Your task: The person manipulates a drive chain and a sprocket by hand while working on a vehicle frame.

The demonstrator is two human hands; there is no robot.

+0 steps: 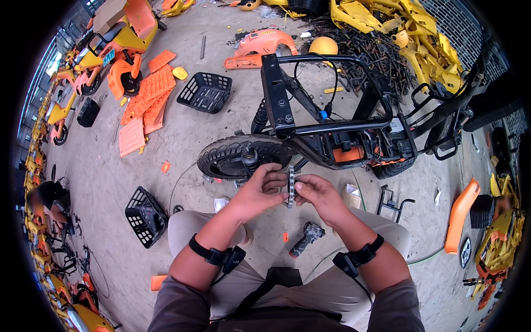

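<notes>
I sit with my left hand (261, 191) and my right hand (314, 196) gripping a narrow toothed metal piece (291, 182), seen edge-on, like a sprocket or chain. My hands are just in front of the rear wheel (221, 160) of a stripped black two-wheeler frame (332, 130). A coil shock absorber (260, 113) stands above the wheel. On the floor between my knees lies a grey and black power tool (304, 240). The back of the toothed piece is partly hidden by my fingers.
Black baskets (145, 218) (203, 91) sit on the concrete floor (110, 182) with orange panels (144, 99). Black metal scraps (359, 50), yellow body parts (426, 44) and orange scooters (130, 33) line the edges. A crouching person (52, 205) is at left. A bent black bracket (390, 205) lies right.
</notes>
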